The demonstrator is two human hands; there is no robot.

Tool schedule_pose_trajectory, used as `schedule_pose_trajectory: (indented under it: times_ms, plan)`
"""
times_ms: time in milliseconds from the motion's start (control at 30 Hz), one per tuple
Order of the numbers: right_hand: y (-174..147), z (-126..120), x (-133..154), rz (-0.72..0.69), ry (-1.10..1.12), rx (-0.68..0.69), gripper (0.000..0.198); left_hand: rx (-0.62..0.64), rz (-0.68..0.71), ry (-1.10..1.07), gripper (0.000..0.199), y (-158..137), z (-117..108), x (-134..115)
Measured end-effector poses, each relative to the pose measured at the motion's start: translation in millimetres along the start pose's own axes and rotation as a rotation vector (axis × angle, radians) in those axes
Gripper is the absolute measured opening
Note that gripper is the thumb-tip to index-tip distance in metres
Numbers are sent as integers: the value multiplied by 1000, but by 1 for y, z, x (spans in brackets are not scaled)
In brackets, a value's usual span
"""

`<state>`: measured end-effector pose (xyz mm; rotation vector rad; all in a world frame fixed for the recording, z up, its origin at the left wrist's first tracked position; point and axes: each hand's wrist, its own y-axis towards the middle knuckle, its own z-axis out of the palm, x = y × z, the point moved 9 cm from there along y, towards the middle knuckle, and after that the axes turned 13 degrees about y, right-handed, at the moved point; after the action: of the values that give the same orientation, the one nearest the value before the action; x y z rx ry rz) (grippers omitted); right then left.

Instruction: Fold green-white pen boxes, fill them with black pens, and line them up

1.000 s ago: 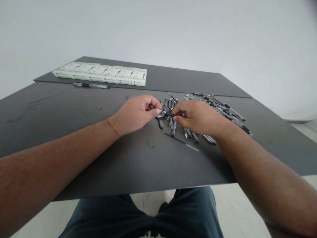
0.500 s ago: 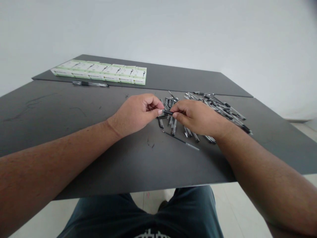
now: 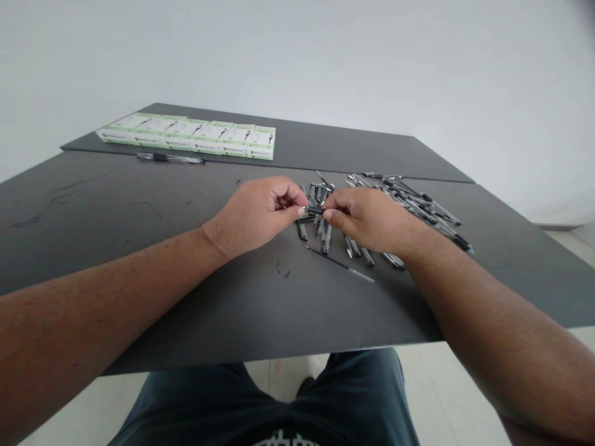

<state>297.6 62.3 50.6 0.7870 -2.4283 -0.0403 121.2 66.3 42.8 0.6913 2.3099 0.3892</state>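
Note:
Between my two hands is a pen (image 3: 315, 210) with a black grip section, held roughly level above the table. The thumb and index finger of my left hand (image 3: 263, 212) pinch its left tip end. My right hand (image 3: 372, 220) is closed around the right part of the same pen, hiding the rest of its barrel. Below and behind the hands lie loose pen caps and clear barrel parts (image 3: 326, 238). A thin ink refill (image 3: 339, 263) with a dark and a clear stretch lies alone nearer the table's front edge.
A heap of pens (image 3: 430, 214) with black grips spreads to the right of my right hand. White and green boxes (image 3: 193, 136) stand in a row at the back left of the dark table (image 3: 195, 316). A few pens (image 3: 170, 158) lie in front of them.
Almost nothing differs. My right hand has shifted very slightly, with a little more of the black grip showing between the hands.

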Motion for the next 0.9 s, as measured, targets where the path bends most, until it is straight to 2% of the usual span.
schedule_pose_trajectory:
  times_ms: [200,367,533,700,900]
  plan:
    - [-1,-2,-7,58,91,-38,11,5,-6,21,9,-1,0,0]
    - [0,0,-1,2,10,-1,16,14,-2,-9,8,-1,2,0]
    - [-1,-2,-5,54,81,-25,13,6,6,-3,8,-1,2,-1]
    - [-1,0,0,4,4,3,19,7,25,-20,9,-1,2,-2]
    - [-2,-1,-2,41,52,-3,15,13,26,6,9,-1,2,-1]
